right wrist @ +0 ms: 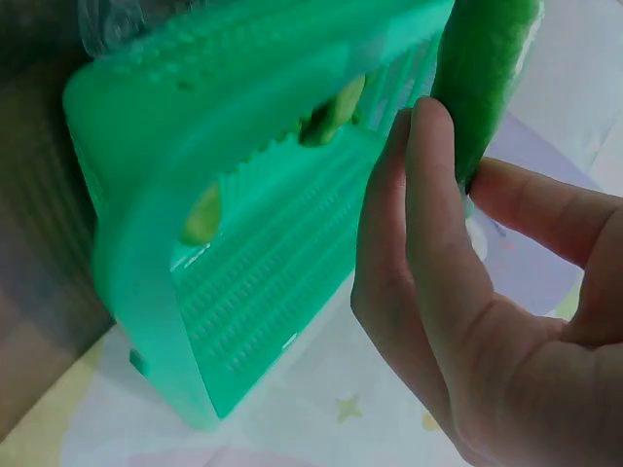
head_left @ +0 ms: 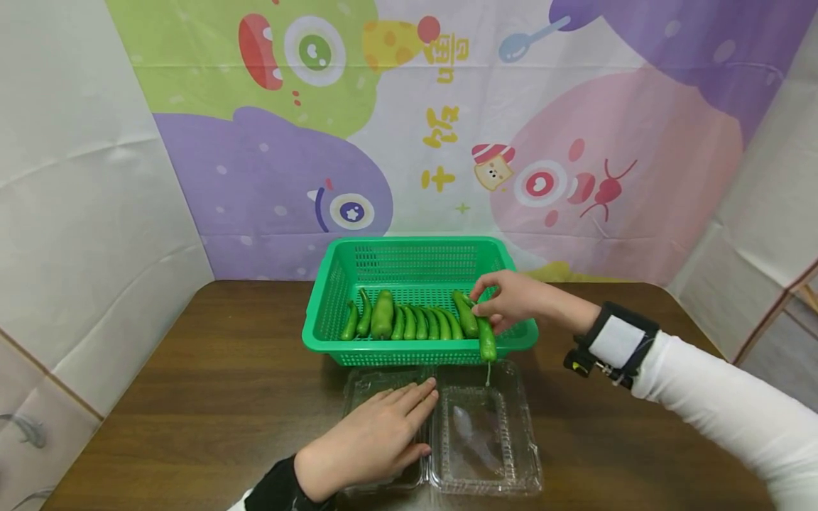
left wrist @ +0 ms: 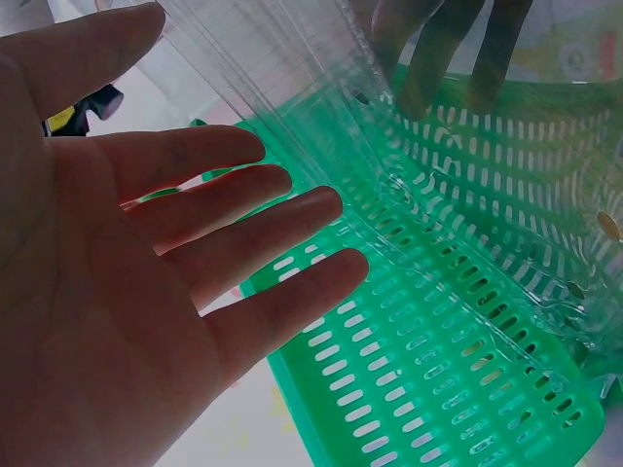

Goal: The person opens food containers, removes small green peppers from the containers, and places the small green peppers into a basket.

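My right hand is over the right front of a green basket and pinches a green pepper between thumb and fingers. The pepper hangs down over the basket's front rim. In the right wrist view the fingers pinch one end of this pepper. My left hand lies with straight fingers on the left half of an opened clear plastic clamshell box. Its palm and spread fingers show in the left wrist view, beside the clear plastic.
Inside the basket several green peppers lie in a row, with a thick one toward the left and another near my right hand. The clamshell stands on the brown table in front of the basket. A cartoon-printed cloth hangs behind.
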